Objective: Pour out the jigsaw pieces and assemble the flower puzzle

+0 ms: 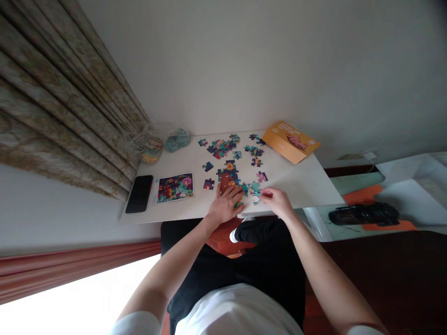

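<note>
A partly joined jigsaw puzzle (228, 174) lies near the front edge of the white table, with a white rabbit on its right part. My left hand (226, 203) rests flat on the joined pieces, fingers stretched out, covering some of them. At the right end of the joined part, my right hand (277, 200) pinches a puzzle piece (262, 194), mostly hidden by the fingertips. Loose pieces lie around: a purple one (261, 177) just above my right hand, a dark one (208, 184) left of my left hand, and a heap (221, 149) farther back.
A picture card (174, 188) and a black phone (139, 194) lie at the table's left. Plastic bags of pieces (150, 149) stand at the back left corner. An orange puzzle box or folder (291, 142) leans at the back right. A black camera (363, 214) sits beyond the table's right edge.
</note>
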`<state>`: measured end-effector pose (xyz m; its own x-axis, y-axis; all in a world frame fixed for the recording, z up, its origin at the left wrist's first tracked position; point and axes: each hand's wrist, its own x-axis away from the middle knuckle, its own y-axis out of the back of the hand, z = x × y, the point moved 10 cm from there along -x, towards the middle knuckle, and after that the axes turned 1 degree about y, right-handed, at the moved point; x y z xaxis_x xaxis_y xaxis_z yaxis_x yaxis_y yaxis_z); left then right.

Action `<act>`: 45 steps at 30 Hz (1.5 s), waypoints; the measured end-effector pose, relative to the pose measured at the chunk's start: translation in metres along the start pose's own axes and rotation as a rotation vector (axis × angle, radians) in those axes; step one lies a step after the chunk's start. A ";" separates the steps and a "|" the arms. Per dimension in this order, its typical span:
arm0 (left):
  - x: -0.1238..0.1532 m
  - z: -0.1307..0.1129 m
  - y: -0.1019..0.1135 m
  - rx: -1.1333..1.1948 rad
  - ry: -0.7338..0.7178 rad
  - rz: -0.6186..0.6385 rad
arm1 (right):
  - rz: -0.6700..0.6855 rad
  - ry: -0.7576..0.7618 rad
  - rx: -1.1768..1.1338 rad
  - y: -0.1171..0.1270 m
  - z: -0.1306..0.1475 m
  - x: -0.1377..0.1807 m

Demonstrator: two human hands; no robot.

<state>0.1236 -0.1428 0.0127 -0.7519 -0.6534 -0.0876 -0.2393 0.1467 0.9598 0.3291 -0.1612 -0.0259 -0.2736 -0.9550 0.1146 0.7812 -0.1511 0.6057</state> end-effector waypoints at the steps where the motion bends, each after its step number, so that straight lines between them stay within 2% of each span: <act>1: 0.000 0.000 0.000 -0.001 0.000 -0.001 | -0.003 -0.003 0.006 0.000 0.000 0.000; 14: 0.000 0.000 0.000 -0.009 0.001 0.002 | 0.010 -0.072 -0.008 -0.001 -0.006 -0.004; 22: 0.000 -0.001 0.002 -0.020 -0.008 -0.009 | 0.012 -0.049 0.006 -0.001 -0.007 -0.008; 32: 0.001 -0.001 0.001 0.005 -0.002 -0.001 | 0.032 -0.095 0.021 -0.001 -0.006 -0.008; 45: 0.000 0.000 0.000 0.004 0.001 0.001 | 0.005 -0.043 0.010 0.000 -0.005 -0.008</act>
<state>0.1233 -0.1426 0.0126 -0.7512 -0.6544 -0.0866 -0.2410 0.1498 0.9589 0.3340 -0.1545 -0.0307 -0.2939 -0.9439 0.1508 0.7772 -0.1441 0.6125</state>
